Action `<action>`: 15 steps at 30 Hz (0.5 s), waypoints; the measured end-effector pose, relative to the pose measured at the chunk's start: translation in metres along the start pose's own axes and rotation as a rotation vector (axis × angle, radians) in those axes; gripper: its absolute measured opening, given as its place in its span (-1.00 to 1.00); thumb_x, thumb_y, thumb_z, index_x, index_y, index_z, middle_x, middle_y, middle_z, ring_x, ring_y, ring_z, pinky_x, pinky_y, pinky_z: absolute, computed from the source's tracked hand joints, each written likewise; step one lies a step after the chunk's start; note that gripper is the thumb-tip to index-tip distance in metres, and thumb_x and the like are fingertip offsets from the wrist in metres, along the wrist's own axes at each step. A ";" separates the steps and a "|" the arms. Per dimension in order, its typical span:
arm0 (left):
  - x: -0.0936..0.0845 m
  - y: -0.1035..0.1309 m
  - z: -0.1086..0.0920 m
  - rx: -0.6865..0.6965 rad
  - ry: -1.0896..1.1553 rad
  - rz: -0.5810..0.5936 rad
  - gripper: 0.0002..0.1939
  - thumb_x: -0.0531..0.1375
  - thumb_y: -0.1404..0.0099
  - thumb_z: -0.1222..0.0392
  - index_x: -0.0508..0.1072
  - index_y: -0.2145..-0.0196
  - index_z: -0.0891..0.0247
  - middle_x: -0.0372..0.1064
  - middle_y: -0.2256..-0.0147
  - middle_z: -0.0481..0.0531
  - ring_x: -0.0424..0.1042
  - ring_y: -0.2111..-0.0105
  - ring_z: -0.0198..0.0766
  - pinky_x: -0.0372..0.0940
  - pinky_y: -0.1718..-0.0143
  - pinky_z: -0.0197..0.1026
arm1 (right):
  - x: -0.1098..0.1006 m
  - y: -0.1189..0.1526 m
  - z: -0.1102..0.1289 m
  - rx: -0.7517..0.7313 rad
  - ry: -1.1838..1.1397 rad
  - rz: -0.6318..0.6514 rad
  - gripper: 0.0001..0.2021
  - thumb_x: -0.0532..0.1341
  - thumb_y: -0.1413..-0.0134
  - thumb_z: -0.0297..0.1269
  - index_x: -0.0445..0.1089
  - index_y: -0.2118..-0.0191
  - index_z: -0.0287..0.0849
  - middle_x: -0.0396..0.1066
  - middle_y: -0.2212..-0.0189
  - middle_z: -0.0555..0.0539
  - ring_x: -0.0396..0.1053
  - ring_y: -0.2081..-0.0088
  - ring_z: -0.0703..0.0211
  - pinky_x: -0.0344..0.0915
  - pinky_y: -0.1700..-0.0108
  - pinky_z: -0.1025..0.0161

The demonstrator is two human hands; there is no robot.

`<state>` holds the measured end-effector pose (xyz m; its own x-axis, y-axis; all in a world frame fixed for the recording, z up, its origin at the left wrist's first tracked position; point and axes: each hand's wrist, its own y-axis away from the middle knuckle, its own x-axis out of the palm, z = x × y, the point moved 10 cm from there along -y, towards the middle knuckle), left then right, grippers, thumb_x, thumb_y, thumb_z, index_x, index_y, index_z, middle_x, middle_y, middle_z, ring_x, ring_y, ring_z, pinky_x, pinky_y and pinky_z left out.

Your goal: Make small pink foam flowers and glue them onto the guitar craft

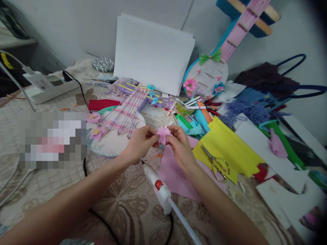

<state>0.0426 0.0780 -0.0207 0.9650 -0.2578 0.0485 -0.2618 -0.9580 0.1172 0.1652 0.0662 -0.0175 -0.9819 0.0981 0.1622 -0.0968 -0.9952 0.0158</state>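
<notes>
Between my two hands is a pink paper flower, pinched at its left edge by my left hand and at its right edge by my right hand. Below them on the tablecloth lies a white glue gun, a long glue stick poking out of its back. Pink paper is spread partly under my right forearm. Left of my hands rests a flat instrument-shaped craft with purple strings, pink flowers at its rim and small blue flowers up its neck.
Gold-handled scissors lie on a yellow sheet at right. A finished-looking banjo-like craft leans on the wall beside white boards. Blue yarn and paper scraps crowd the right. A power strip and black cables occupy the left.
</notes>
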 end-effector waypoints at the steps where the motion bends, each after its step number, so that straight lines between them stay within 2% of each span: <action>1: 0.000 0.000 0.000 0.008 -0.007 0.000 -0.85 0.18 -0.12 0.20 0.28 0.45 0.31 0.37 0.53 -0.01 0.39 0.53 -0.35 0.35 0.43 -0.25 | 0.001 0.000 -0.001 0.005 0.001 0.001 -0.73 0.18 0.19 -0.35 0.23 0.25 -0.09 0.31 0.36 0.04 0.29 0.36 0.26 0.26 0.31 0.26; 15: 0.002 0.001 0.000 0.068 -0.087 0.014 -0.83 0.17 -0.13 0.14 0.30 0.43 0.31 0.38 0.50 0.00 0.42 0.49 -0.31 0.36 0.40 -0.22 | -0.001 -0.003 -0.007 -0.015 0.008 -0.013 -0.71 0.17 0.20 -0.41 0.22 0.24 -0.11 0.33 0.37 0.04 0.30 0.39 0.29 0.24 0.32 0.29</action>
<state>0.0439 0.0771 -0.0204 0.9599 -0.2780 -0.0371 -0.2761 -0.9598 0.0497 0.1659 0.0687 -0.0244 -0.9818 0.1115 0.1540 -0.1123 -0.9937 0.0035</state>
